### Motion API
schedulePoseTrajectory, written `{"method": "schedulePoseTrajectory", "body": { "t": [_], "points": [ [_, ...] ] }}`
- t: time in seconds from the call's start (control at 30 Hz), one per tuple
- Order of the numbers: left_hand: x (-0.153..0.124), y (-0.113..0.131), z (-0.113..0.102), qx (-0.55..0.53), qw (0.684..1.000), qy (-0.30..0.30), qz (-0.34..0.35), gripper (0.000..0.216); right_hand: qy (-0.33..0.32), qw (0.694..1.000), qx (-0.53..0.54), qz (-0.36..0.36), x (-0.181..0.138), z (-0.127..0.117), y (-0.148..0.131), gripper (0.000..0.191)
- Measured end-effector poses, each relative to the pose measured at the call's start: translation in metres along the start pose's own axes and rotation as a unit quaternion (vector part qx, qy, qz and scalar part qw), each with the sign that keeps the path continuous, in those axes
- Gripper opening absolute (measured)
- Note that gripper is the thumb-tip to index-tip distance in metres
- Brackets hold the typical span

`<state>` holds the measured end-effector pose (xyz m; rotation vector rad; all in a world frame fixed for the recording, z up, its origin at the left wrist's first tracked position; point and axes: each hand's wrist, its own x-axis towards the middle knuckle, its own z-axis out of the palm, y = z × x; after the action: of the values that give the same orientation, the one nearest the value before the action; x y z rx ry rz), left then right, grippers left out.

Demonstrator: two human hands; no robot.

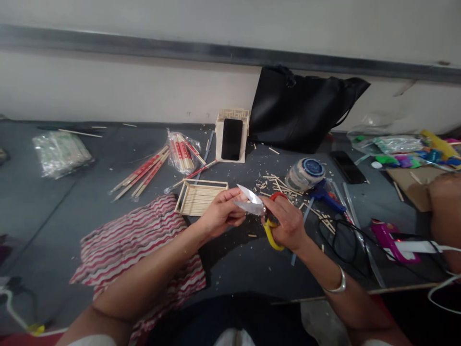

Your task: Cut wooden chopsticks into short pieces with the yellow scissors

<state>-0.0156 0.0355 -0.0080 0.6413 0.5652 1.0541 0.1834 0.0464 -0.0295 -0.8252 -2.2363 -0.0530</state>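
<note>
My right hand [290, 223] grips a pair of scissors [255, 208] with one red and one yellow handle loop. The blades stand apart, pointing left. My left hand [226, 211] is closed in a pinch right at the blades; whatever its fingers hold is too small and hidden to name. Just behind the left hand lies a small tray-like frame [198, 199] built of thin wooden sticks. Short cut stick pieces [275, 185] are scattered beyond the right hand.
A striped cloth [140, 245] lies at front left, with bundled sticks [144, 173] behind it. A phone [232, 139] rests on a stick-built stand. Right of centre are a jar [304, 174], a blue glue gun [327, 196] and loose black cables. Another person's arm [446, 216] shows far right.
</note>
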Motion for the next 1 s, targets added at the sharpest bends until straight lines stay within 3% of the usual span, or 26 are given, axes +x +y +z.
{"method": "schedulePoseTrajectory", "body": {
  "t": [0.57,1.0],
  "points": [
    [0.0005,-0.0051,0.0002,-0.003,1.0,0.005,0.005,0.042,0.002,1.0,-0.005,0.012,-0.0001,0.0015,-0.0025,0.043],
    [0.0021,-0.0045,0.0004,0.0,1.0,0.014,0.006,0.039,-0.008,1.0,0.03,0.002,-0.0025,0.0015,-0.0002,0.052]
  ]
}}
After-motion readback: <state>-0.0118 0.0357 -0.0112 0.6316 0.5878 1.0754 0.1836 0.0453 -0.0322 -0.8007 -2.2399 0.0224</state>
